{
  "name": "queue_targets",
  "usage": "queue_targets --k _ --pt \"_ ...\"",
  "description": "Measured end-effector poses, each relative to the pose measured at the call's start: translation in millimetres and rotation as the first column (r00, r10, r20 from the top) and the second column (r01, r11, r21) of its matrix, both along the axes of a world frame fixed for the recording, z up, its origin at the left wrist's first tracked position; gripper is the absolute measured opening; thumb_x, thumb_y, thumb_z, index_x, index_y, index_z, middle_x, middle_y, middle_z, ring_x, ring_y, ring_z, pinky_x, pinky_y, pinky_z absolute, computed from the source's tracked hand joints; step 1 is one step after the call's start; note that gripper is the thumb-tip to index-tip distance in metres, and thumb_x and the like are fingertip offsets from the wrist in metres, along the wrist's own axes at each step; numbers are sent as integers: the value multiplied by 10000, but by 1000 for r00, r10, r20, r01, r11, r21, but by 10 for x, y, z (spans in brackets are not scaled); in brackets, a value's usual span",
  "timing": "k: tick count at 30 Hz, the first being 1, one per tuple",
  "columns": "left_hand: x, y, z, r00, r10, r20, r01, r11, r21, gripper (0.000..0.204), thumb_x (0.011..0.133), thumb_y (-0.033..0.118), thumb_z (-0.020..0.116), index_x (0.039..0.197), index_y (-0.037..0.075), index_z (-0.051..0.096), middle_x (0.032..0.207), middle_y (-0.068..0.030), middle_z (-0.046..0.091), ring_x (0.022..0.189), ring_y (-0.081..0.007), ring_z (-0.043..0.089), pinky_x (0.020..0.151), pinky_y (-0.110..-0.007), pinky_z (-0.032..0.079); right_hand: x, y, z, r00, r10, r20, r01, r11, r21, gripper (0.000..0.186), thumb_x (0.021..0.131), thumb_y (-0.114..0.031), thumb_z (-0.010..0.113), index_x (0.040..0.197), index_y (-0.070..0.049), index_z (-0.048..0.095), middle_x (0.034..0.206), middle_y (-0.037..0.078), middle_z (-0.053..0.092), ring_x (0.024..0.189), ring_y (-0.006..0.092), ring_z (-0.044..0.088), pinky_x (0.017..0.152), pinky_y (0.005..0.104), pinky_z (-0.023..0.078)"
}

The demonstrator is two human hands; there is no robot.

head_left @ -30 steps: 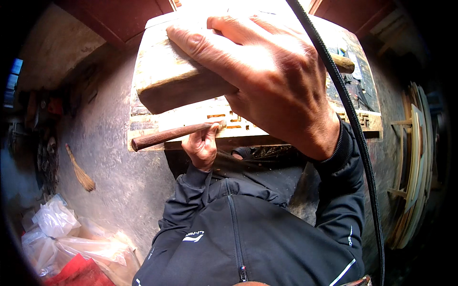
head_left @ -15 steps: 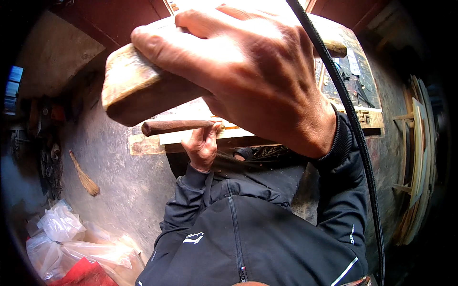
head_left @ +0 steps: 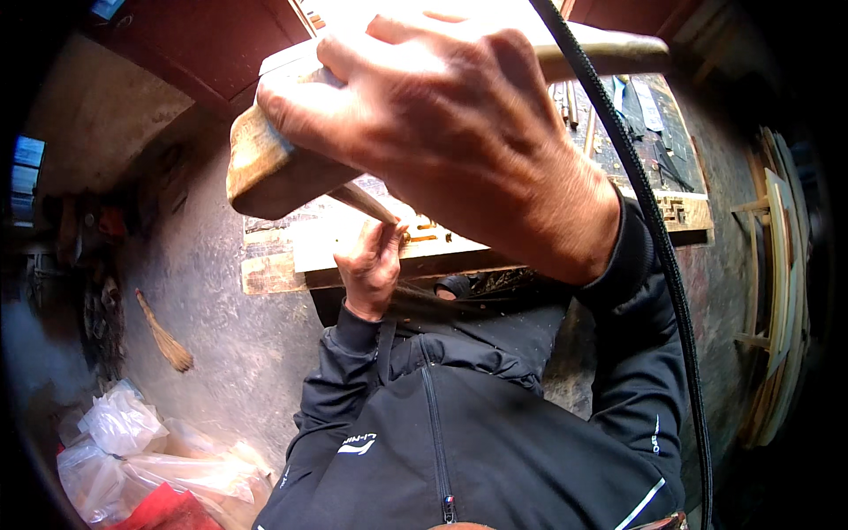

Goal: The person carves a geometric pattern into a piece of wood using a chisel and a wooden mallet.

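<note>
High in the view, my right hand is closed round a wooden mallet. The mallet's blocky head points left, and its handle sticks out to the right beyond my knuckles. Below it, my left hand pinches a chisel by its brown handle. The chisel leans up and left, its top end hidden behind the mallet head. Its tip is hidden near my fingers. Under it lies a pale wooden board with narrow cut slots beside my left fingertips.
The board rests on a worn workbench. Several tools lie at its right, near a cut pattern on the edge. A black cable hangs across the view. On the floor are a broom and plastic bags; boards stand right.
The mallet has shifted right and turned, showing more of its handle. The chisel handle has swung from nearly level to a steeper slant, its end now behind the mallet head.
</note>
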State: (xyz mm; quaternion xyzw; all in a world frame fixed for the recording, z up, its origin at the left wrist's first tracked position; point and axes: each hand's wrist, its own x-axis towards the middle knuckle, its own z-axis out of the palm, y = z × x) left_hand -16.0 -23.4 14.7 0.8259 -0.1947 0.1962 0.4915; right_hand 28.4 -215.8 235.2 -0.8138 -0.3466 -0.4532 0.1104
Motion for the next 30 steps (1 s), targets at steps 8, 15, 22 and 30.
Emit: queue_targets --k 8,15,22,30 --pt "31 -40 -30 1000 15 -15 -16 999 -45 174 999 10 849 1165 21 800 918 -133 809 787 -200 783 742 -331 605 29 -27 -68 1000 4 14 -5 1000 6 312 878 -175 795 1189 -181 789 915 39 697 886 219 756 694 384 618" --pt "45 -2 -65 995 69 -67 -74 995 -73 142 1016 31 839 1144 19 781 920 -111 817 779 -189 770 740 -324 605 60 -35 -120 1000 0 23 0 1000 19 291 882 -175 792 1173 -178 786 914 41 697 883 215 755 682 383 618" --pt "13 -32 -25 998 61 -25 -62 998 -25 156 1009 29 842 1156 24 790 942 -137 821 791 -226 784 740 -347 605 58 -33 -139 1000 -8 24 8 1000 24 270 886 -176 789 1156 -175 783 912 44 697 879 211 754 671 382 618" --pt "-3 -39 -8 1000 -5 22 4 999 35 203 972 4 856 1167 31 807 945 -151 807 810 -320 786 766 -385 605 42 -60 -92 999 -28 46 28 1000 6 247 890 -176 786 1137 -172 780 910 47 697 875 207 752 658 380 617"
